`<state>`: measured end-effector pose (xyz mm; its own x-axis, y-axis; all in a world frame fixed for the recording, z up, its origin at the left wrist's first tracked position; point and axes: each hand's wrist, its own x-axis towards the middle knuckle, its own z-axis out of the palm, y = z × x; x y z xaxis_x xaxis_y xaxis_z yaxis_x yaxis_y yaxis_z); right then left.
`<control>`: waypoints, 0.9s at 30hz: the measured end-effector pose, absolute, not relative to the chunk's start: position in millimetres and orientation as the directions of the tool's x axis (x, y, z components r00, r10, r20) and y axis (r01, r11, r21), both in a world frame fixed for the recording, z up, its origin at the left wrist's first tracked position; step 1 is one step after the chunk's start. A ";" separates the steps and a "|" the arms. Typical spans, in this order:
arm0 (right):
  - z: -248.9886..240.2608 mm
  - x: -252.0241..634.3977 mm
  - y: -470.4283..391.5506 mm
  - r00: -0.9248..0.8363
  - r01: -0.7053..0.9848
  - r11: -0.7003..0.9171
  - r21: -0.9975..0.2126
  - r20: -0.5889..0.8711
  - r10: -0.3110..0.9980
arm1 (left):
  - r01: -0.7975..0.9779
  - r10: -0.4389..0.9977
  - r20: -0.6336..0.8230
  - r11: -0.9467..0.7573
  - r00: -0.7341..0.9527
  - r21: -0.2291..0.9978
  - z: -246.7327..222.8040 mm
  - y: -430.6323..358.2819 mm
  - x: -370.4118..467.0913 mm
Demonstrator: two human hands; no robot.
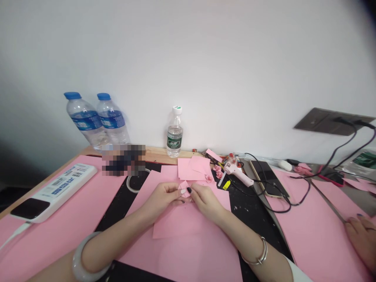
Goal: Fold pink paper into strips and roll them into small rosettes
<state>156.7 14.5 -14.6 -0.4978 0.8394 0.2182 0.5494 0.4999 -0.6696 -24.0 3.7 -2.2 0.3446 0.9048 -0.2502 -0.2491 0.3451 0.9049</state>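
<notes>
A small piece of folded pink paper (184, 187) is pinched between my two hands above the pink sheets. My left hand (167, 196) grips its left side with the thumb on top. On the right side, my right hand (204, 199) holds it with thumb and fingers pressed together. Below them lies a large pink sheet (188, 250) on a black mat (249, 219). Just beyond my hands are smaller pink sheets (188, 168) and several folded paper roses (217, 172). The fingers partly hide the held paper.
A pink glue gun (237, 173) with its cord lies right of the roses, near a phone (268, 178). Water bottles (174, 139) stand along the wall. A white power bank (55, 194) lies at left. Another person's hand (362, 239) rests on pink paper at right.
</notes>
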 end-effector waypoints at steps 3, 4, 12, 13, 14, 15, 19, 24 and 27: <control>-15.2 157.0 15.3 -0.505 0.549 0.507 -0.664 0.219 0.835 | -0.251 0.901 -0.264 0.359 0.344 0.899 0.5 3.2 -23.7; -15.5 157.0 15.5 -0.506 0.550 0.510 -0.661 0.221 0.834 | -0.247 0.901 -0.264 0.359 0.345 0.900 0.9 3.0 -23.6; -19.6 155.9 15.3 -0.485 0.541 0.529 -0.654 0.272 0.832 | -0.220 0.901 -0.230 0.325 0.368 0.920 -1.1 2.5 -24.4; -20.1 155.7 15.2 -0.483 0.532 0.531 -0.660 0.280 0.830 | -0.213 0.902 -0.229 0.321 0.366 0.923 -1.2 2.6 -24.6; -20.5 155.6 15.1 -0.479 0.524 0.532 -0.665 0.286 0.830 | -0.203 0.904 -0.227 0.314 0.363 0.927 -1.2 2.7 -24.7; -20.5 155.4 14.9 -0.475 0.520 0.530 -0.669 0.289 0.831 | -0.193 0.906 -0.224 0.307 0.359 0.932 -1.1 2.8 -24.8; -17.9 155.2 13.7 -0.462 0.491 0.510 -0.706 0.286 0.840 | -0.192 0.915 -0.202 0.281 0.349 0.940 -1.3 3.5 -24.0; -15.2 154.2 12.6 -0.444 0.485 0.473 -0.736 0.259 0.858 | -0.226 0.924 -0.196 0.278 0.328 0.933 -3.0 3.7 -21.8; -16.1 153.9 12.5 -0.433 0.505 0.488 -0.712 0.281 0.857 | -0.227 0.920 -0.206 0.291 0.333 0.929 -4.6 3.9 -21.9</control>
